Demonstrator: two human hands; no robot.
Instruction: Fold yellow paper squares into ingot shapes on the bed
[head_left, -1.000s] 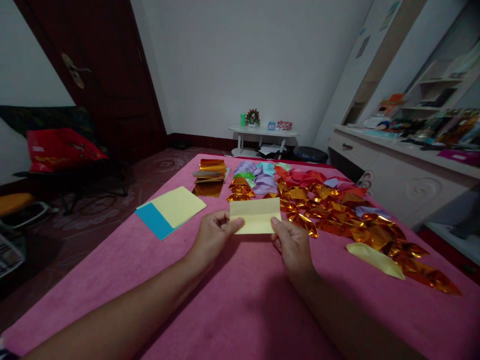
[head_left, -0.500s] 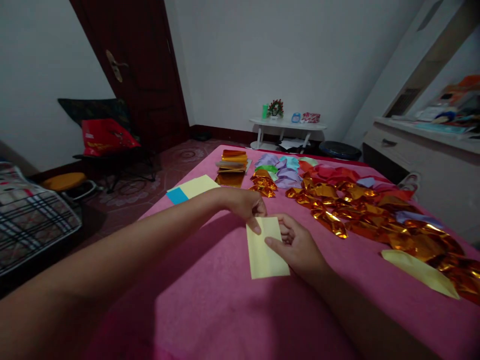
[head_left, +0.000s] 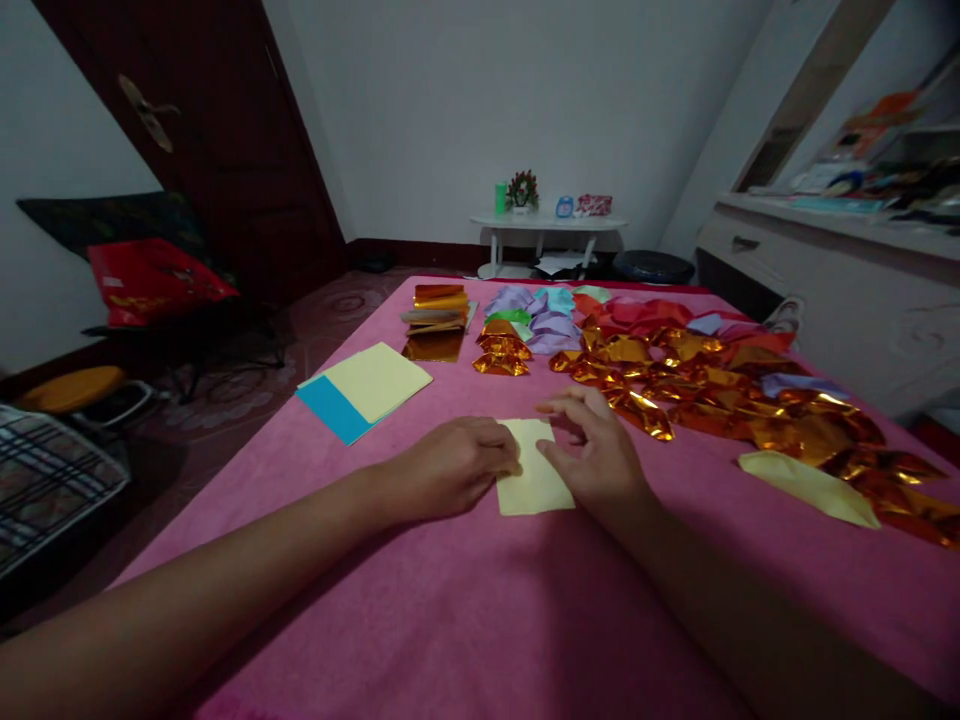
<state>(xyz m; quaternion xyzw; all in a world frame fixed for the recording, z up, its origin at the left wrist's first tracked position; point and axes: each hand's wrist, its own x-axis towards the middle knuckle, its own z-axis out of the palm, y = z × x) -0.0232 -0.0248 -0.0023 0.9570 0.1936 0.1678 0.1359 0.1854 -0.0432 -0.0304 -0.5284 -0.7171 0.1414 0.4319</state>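
Over pink cloth [head_left: 450, 620], left hand [head_left: 466, 462] pinches yellow paper [head_left: 536, 488]; right hand [head_left: 601, 455] (thumb over it) loosely spread.

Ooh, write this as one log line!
left hand: curled over yellow paper | right hand: open, at paper's right edge | leftward: yellow and blue sheets | rightward: gold foil pieces

The room is rather dim, and the source of light cannot be told. A soft shadow darkens the cloth [head_left: 435, 620] toward the lower right. The paper [head_left: 538, 490] stands out pale, and the foil [head_left: 799, 435] gives small bright glints. The door [head_left: 210, 120] is very dark; near the left edge it slants by wide-angle distortion. At the right, the clutter [head_left: 847, 180] is too blurred to recognise.
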